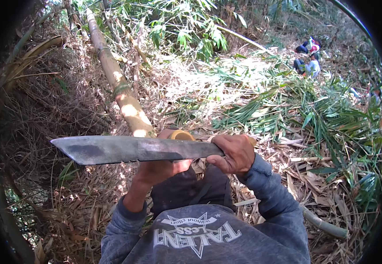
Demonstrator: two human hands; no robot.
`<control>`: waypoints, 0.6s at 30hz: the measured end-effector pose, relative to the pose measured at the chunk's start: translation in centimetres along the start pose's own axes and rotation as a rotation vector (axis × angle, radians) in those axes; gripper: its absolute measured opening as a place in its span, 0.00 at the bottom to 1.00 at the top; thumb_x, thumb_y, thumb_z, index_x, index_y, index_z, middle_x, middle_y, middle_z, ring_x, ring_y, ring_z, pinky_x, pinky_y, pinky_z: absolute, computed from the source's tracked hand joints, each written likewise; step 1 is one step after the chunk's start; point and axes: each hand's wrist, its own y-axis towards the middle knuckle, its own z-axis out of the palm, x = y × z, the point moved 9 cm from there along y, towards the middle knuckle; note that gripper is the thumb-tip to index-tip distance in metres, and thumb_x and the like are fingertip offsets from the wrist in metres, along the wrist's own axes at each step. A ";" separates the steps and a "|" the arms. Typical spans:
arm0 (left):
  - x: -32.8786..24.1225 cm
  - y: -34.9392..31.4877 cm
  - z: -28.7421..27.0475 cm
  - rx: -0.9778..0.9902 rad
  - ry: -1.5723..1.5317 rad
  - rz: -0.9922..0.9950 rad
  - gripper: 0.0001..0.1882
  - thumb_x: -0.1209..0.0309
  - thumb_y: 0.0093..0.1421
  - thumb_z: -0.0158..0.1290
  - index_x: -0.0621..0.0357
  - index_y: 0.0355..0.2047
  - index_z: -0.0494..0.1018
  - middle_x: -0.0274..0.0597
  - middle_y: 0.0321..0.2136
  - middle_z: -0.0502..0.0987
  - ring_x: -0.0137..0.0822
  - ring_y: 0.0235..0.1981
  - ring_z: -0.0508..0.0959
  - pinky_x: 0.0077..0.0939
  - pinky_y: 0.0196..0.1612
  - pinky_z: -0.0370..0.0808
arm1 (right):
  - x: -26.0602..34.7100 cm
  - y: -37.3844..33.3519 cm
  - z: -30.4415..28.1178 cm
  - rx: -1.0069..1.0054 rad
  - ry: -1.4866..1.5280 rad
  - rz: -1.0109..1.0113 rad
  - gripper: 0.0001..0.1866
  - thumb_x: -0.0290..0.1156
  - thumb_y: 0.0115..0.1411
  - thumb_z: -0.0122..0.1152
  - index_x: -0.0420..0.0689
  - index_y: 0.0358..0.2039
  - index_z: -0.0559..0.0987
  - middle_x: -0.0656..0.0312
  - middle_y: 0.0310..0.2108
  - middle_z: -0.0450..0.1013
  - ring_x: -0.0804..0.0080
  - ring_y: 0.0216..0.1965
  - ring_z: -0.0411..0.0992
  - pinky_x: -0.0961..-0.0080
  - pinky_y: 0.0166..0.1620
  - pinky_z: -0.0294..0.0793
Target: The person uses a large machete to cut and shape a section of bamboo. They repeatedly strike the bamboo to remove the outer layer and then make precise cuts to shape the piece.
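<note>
A machete with a broad, dull grey blade lies crosswise in front of me, its tip pointing left. My right hand is closed around its handle, whose light end shows just past the fist. Behind the blade, my left hand grips the near end of a long bamboo pole; the blade hides most of these fingers. The pole's round, yellowish cut end shows above the blade, between my hands. From there the pole slants away to the far left.
Dry leaves and husks cover the ground. Cut green bamboo foliage is heaped to the right. A short bamboo piece lies at lower right. Two people sit at the far right. Tangled dry branches stand on the left.
</note>
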 end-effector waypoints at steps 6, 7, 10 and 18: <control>-1.6 0.6 0.2 0.056 0.120 0.107 0.19 0.73 0.48 0.66 0.60 0.41 0.77 0.41 0.37 0.79 0.36 0.37 0.80 0.31 0.41 0.77 | -0.6 -0.6 0.9 -0.007 0.012 0.003 0.27 0.59 0.59 0.60 0.44 0.26 0.74 0.56 0.21 0.70 0.55 0.19 0.73 0.61 0.23 0.70; -1.1 0.4 0.0 0.061 0.145 0.131 0.19 0.73 0.47 0.67 0.60 0.40 0.77 0.41 0.36 0.79 0.36 0.37 0.80 0.31 0.40 0.77 | -0.6 -0.4 1.2 -0.017 0.015 -0.024 0.26 0.58 0.60 0.59 0.44 0.27 0.74 0.56 0.20 0.70 0.54 0.19 0.73 0.60 0.23 0.70; -2.3 -0.5 -1.2 0.034 -0.188 -0.065 0.21 0.73 0.44 0.68 0.62 0.39 0.76 0.40 0.34 0.79 0.33 0.35 0.80 0.30 0.39 0.77 | -6.9 -1.7 2.9 -0.005 -0.006 0.233 0.24 0.54 0.64 0.54 0.43 0.28 0.76 0.52 0.20 0.71 0.52 0.20 0.73 0.59 0.23 0.70; -0.2 1.1 -0.9 0.032 -0.243 -0.167 0.24 0.72 0.45 0.69 0.63 0.42 0.74 0.41 0.32 0.80 0.30 0.34 0.80 0.27 0.42 0.77 | -13.4 -9.7 1.9 -0.214 0.079 0.516 0.29 0.50 0.71 0.40 0.37 0.29 0.77 0.46 0.20 0.71 0.45 0.24 0.71 0.53 0.32 0.69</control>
